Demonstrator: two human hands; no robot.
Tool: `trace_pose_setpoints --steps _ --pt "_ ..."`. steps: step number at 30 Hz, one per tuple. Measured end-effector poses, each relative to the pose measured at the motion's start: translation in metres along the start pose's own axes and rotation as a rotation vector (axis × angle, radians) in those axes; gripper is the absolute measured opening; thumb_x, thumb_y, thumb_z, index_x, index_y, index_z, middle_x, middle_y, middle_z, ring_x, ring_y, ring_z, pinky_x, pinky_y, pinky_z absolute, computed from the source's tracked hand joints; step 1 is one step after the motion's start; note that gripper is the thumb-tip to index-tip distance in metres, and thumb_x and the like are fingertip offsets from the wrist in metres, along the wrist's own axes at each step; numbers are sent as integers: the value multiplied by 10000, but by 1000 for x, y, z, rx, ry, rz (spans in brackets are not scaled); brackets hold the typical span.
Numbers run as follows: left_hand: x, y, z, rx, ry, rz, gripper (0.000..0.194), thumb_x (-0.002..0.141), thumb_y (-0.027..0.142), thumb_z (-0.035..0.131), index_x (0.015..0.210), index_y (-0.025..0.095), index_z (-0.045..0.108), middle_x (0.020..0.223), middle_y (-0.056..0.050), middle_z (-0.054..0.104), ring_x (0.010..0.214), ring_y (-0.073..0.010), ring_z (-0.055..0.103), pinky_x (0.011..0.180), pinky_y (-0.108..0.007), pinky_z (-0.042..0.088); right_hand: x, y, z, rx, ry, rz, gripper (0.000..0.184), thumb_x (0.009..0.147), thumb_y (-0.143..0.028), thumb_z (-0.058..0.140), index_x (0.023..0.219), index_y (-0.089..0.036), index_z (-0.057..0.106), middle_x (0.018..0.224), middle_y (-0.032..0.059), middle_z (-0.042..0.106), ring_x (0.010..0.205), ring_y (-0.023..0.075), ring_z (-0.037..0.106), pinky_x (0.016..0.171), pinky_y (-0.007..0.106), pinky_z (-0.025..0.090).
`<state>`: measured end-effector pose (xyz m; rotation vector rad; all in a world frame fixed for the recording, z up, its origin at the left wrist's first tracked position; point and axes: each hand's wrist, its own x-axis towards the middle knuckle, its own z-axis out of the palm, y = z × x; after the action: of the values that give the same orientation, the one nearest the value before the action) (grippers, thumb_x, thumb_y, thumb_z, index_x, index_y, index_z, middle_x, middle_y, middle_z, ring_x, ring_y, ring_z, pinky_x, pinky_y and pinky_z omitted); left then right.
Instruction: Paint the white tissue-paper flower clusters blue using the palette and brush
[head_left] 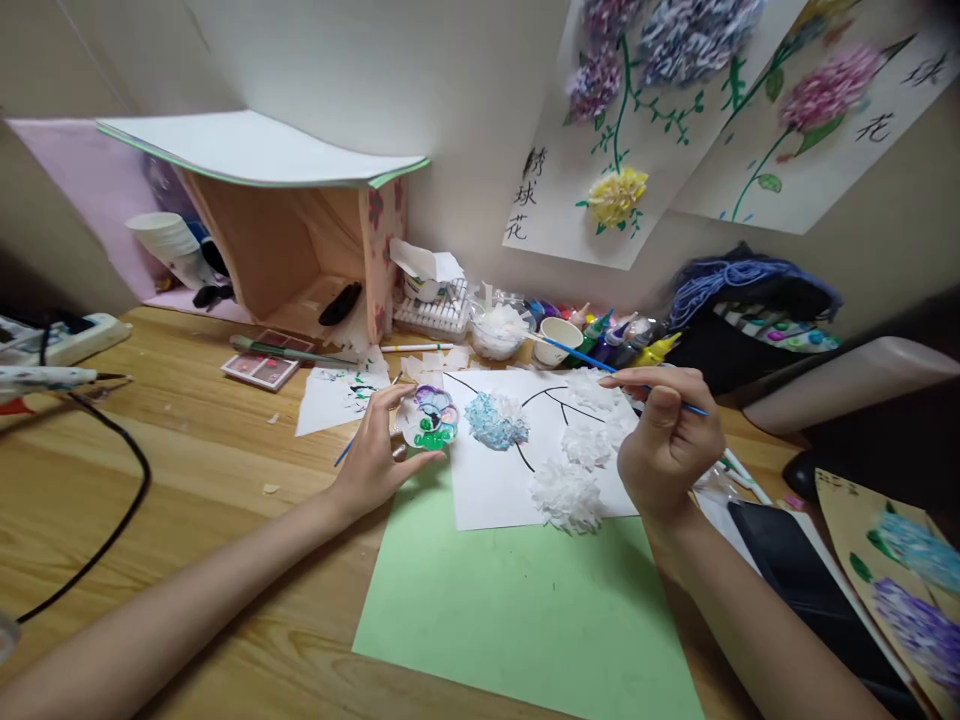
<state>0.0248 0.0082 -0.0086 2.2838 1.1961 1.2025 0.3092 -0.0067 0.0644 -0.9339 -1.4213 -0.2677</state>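
My left hand (pixel 375 445) curls its thumb and fingers round the edge of a small flower-shaped paint palette (pixel 435 412), with green paint in its near part. A pinch of my right hand (pixel 671 440) holds a blue paintbrush (pixel 585 357); its tip reaches left across a white paper cup (pixel 559 345). Between the hands lies a white sheet (pixel 487 500) with black branch lines. Raised on it are a blue-tinted paper flower (pixel 495 420) and several white ones, including a white flower (pixel 568 495) at the near edge. Green paper (pixel 517 610) lies beneath.
Behind the sheet stand a bowl of white paper scraps (pixel 500 330) and several paint bottles (pixel 607 335). A paint-smeared scrap (pixel 345 400) lies left of the palette. A black phone (pixel 787 560) is at right, a black cable (pixel 142 490) at left.
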Motion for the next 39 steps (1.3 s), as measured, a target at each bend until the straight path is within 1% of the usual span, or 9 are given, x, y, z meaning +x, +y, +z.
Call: trace_pose_setpoints --steps 3,9,13,16,18,22,26,33,39 --pt "-5 -3 -10 -4 -87 -140 692 816 443 710 1353 218 336 1324 -144 509 1248 -293 531 1023 -486 477 3 -3 -5 -12 -10 -14 218 968 -274 481 890 -247 683 794 39 713 794 210 630 732 376 482" --pt "-19 -8 -17 115 -150 -88 654 769 467 732 1295 217 435 1280 -128 556 1227 -328 518 1067 -563 398 -6 -29 -8 -5 -293 -43 166 933 -179 517 976 -234 668 883 33 735 862 201 665 772 360 521" --pt "-20 -11 -17 131 -152 -142 699 697 405 796 1280 209 463 1265 -134 568 1228 -348 516 1066 -590 382 -18 -60 3 52 -549 -236 217 928 -128 513 1054 -232 655 882 40 752 803 179 672 695 317 538" --pt "-19 -12 -25 74 -162 -202 817 568 428 876 1249 191 492 1282 -155 560 1259 -375 496 1072 -587 382 -29 -79 24 -26 -623 -437 210 929 -125 517 1071 -211 645 891 50 761 783 183 653 686 318 521" --pt "-15 -13 -36 -9 -75 -282 795 570 469 870 1227 200 509 1262 -146 572 1235 -353 525 1039 -552 429 -37 -87 45 -117 -621 -523 212 925 -110 508 1052 -206 648 888 55 761 789 190 640 702 326 508" --pt "-3 -27 -68 -118 359 -376 382 828 427 667 1128 218 557 1162 -81 602 1189 -258 551 1069 -497 415 -56 -100 97 -245 -645 -634 244 935 -81 432 968 -179 652 905 84 735 779 197 595 696 323 475" --pt "9 -49 -89 -121 573 -423 225 914 321 516 1104 201 509 1162 -97 544 1142 -225 546 1040 -480 441 -80 -115 144 -393 -854 -691 181 909 -74 462 920 -149 626 833 108 677 755 221 558 647 342 428" --pt "12 -60 -88 -96 625 -411 154 884 223 494 1031 198 530 1092 -86 582 1048 -210 585 956 -417 499 -109 -138 184 -394 -963 -687 158 907 -48 455 886 -120 594 832 122 652 770 222 549 657 350 429" --pt "9 -51 -86 -15 542 -321 165 892 240 484 1037 185 541 1073 -101 581 1054 -250 560 953 -461 472 -92 -134 168 -311 -1052 -736 164 942 -124 457 1054 -137 575 895 89 659 824 211 559 688 334 448"
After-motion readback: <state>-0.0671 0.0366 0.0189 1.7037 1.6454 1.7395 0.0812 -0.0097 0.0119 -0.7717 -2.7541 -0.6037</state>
